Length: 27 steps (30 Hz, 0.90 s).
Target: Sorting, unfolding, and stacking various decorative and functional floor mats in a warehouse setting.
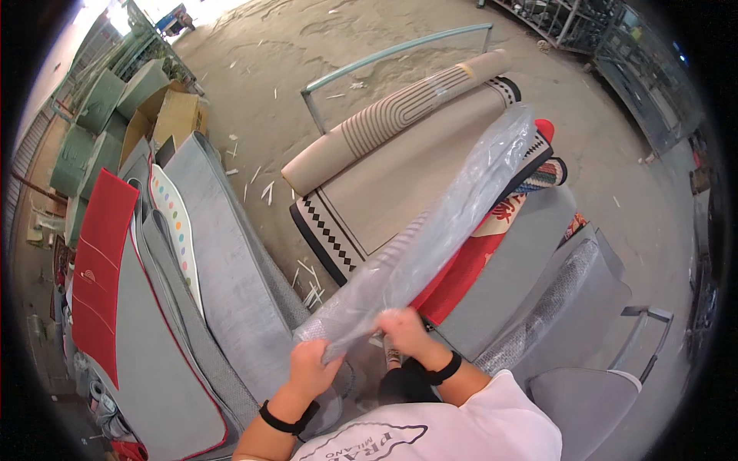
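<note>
A see-through plastic sleeve point(469, 184) lies slantwise across the middle, wrapped around a long roll that looks like a rug with faint stripes. At its near end my left hand point(311, 367) is closed on the bunched plastic. My right hand point(405, 332), slightly blurred, is closed on the same sleeve a little farther along its right edge. Beneath the sleeve is a beige rug point(384, 200) with a black diamond border, its far side rolled up. Red mats point(453, 280) and a grey mat point(507, 269) lie to the right, partly covered by the sleeve.
Grey-backed mats point(223, 230) and a red mat point(104, 269) are piled on the left. A metal cart rail point(392, 58) rises behind the beige rug; another rail point(642, 338) stands at right. Green bales point(96, 107), a cardboard box point(181, 115) and a wire rack point(553, 19) stand farther off.
</note>
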{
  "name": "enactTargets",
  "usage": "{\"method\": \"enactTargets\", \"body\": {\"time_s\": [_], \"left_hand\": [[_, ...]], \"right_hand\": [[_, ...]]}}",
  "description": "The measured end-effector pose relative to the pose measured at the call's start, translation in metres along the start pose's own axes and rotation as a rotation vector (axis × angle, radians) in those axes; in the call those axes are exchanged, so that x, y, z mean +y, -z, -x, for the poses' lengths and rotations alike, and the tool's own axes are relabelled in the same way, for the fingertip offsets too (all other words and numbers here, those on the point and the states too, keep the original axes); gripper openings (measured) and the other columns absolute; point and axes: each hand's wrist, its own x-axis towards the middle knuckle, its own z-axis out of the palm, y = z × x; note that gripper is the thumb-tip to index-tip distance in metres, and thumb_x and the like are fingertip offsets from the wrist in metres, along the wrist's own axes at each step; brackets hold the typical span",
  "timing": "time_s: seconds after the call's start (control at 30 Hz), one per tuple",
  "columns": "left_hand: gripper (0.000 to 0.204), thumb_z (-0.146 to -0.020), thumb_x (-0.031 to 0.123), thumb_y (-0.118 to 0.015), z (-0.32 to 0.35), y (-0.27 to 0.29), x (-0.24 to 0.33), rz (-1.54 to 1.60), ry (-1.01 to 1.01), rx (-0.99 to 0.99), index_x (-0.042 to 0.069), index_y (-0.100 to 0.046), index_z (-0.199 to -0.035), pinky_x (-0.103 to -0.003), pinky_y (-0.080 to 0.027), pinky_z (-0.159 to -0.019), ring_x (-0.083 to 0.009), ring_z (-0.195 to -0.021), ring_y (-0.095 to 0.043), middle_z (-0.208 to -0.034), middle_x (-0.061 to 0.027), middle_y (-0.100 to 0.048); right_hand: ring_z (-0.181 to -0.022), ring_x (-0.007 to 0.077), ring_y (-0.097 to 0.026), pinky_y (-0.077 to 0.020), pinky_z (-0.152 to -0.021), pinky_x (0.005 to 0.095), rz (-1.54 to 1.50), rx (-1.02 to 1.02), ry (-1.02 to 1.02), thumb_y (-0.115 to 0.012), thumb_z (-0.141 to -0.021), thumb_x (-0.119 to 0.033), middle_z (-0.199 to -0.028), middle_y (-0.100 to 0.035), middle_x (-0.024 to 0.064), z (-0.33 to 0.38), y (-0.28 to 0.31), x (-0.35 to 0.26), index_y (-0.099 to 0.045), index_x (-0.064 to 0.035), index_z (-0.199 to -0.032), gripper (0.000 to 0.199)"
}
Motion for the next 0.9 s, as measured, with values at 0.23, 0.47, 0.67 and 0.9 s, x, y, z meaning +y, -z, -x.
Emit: {"method": "enactTargets", "body": {"time_s": [0.23,0.47,0.67,0.9], "left_hand": [[0.021,-0.067,0.014,-0.067,0.044,0.091,0.078,0.377,0.151,0.146,0.0,-0.056,-0.078,-0.028,-0.042,-0.053,-0.0161,-0.059,-0.055,-0.067,-0.0116,-0.057],[0.023,-0.069,0.013,-0.065,0.183,0.105,0.08,0.518,0.165,0.278,-0.002,-0.051,-0.079,-0.026,-0.041,-0.051,-0.0106,-0.057,-0.049,-0.065,-0.0079,-0.056],[0.023,-0.07,0.011,-0.058,0.349,0.087,0.038,0.272,0.343,0.685,-0.002,-0.05,-0.087,-0.029,-0.041,-0.066,-0.0147,-0.071,-0.05,-0.078,-0.0082,-0.055],[0.051,-0.083,0.038,-0.047,0.529,-0.001,-0.051,1.472,0.734,0.927,0.008,-0.035,-0.122,-0.039,-0.029,-0.094,-0.0241,-0.115,-0.036,-0.127,-0.0107,-0.036]], "right_hand": [[-0.113,0.0246,-0.036,-0.03,-0.093,0.0364,-0.699,0.793,-0.025,-0.028,-0.088,-0.043,-0.128,-0.034,0.0083,-0.024,0.082,0.081,-0.033,-0.0067,-0.122,0.05],[-0.121,0.0281,-0.027,-0.0222,-0.101,0.04,-1.406,0.237,0.115,-0.019,-0.078,-0.066,-0.135,-0.024,0.0058,0.005,0.024,0.07,-0.019,-0.0169,-0.133,0.074],[-0.119,0.0266,-0.029,-0.0246,-0.099,0.0407,-1.393,0.136,0.017,-0.029,-0.073,-0.07,-0.133,-0.029,0.0044,0.087,-0.068,-0.008,-0.022,-0.0151,-0.132,0.081],[-0.115,0.0259,-0.035,-0.0295,-0.096,0.0413,-1.221,-0.19,-0.054,-0.04,-0.071,-0.067,-0.128,-0.036,0.0039,0.169,-0.16,-0.055,-0.03,-0.0132,-0.128,0.079]]}}
